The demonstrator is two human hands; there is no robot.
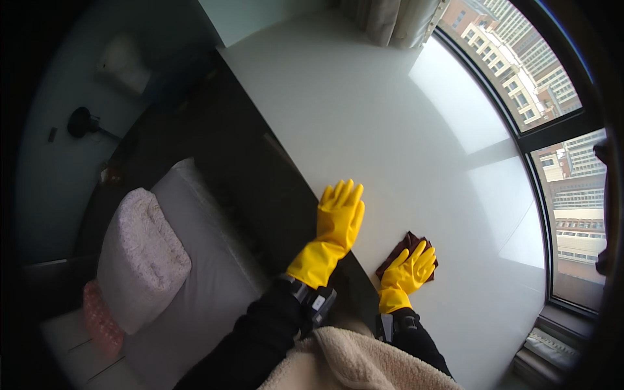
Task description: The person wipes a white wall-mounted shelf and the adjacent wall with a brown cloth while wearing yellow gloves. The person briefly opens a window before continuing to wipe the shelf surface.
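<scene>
Both hands wear yellow rubber gloves. My right hand point(408, 274) lies flat on a dark red cloth point(406, 245), pressing it against a broad white windowsill point(370, 122). Parts of the cloth stick out past the fingers, and the rest is hidden under the palm. To its left, my left hand point(340, 212) is at the long edge of the sill, fingers extended and slightly apart, with nothing in it. Whether that palm touches the surface cannot be seen.
A black-framed window point(524, 141) curves along the right. Curtains point(382, 24) hang at the sill's far end. On the left, lower down, a bed point(219, 302) holds a bulky folded quilt point(146, 258) and a pink cushion point(101, 317). A dark gap separates bed and sill.
</scene>
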